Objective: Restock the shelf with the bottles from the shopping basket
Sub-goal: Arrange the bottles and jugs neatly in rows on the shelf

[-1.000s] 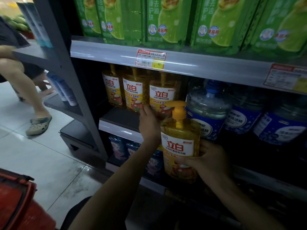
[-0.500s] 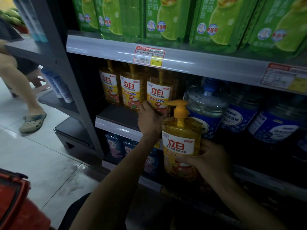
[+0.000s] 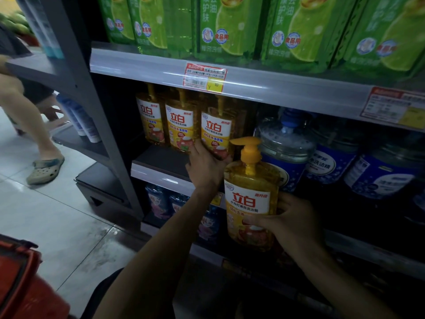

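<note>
My right hand (image 3: 292,219) grips a yellow pump bottle of dish soap (image 3: 250,194) upright, in front of the middle shelf (image 3: 161,176). My left hand (image 3: 204,166) reaches onto that shelf and holds the lower part of the rightmost of three matching yellow bottles (image 3: 215,132) standing in a row there. The red shopping basket (image 3: 20,284) sits on the floor at the bottom left, and its inside is out of view.
Large blue-labelled jugs (image 3: 287,150) stand right of the yellow bottles. Green packs (image 3: 230,26) fill the shelf above, behind a price tag (image 3: 204,77). Blue pouches (image 3: 158,199) sit on the shelf below. Another person's leg and shoe (image 3: 44,169) are on the tiled floor at left.
The held bottle and both hands stay almost where they were; my left hand has slid slightly up against the shelved bottle. The view has shifted a little.
</note>
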Motion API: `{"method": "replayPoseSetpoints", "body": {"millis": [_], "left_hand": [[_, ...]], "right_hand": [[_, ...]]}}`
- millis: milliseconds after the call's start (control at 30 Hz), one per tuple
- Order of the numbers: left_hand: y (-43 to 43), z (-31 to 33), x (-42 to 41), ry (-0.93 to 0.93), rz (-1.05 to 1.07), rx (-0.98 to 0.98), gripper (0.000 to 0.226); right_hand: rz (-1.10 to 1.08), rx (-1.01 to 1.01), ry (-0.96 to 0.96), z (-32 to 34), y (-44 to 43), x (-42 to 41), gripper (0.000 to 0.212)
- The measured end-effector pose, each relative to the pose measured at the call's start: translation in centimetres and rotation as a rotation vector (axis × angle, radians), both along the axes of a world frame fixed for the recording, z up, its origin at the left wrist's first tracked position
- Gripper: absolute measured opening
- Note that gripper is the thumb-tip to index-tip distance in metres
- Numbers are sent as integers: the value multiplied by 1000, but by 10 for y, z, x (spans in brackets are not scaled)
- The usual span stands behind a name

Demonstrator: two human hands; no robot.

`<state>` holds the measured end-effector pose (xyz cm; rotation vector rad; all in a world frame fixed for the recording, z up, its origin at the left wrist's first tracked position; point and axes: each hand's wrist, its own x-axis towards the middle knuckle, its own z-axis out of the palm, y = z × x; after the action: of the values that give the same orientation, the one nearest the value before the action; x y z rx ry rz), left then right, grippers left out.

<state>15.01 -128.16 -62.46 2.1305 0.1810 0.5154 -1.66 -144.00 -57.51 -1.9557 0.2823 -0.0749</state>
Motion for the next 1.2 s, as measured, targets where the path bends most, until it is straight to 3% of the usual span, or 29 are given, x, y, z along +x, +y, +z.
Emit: {"method": "replayPoseSetpoints", "body": {"millis": [267, 867, 1200], "left_hand": [[-1, 1, 5, 23, 48, 3, 97], [-5, -3, 3, 27, 104, 13, 103], [7, 10, -11, 1, 28, -63, 98]], "right_hand": [[16, -17, -5, 0, 3, 0, 49], [20, 6, -23, -5, 1, 3, 49], [36, 16, -36, -4, 5, 4, 48]]}}
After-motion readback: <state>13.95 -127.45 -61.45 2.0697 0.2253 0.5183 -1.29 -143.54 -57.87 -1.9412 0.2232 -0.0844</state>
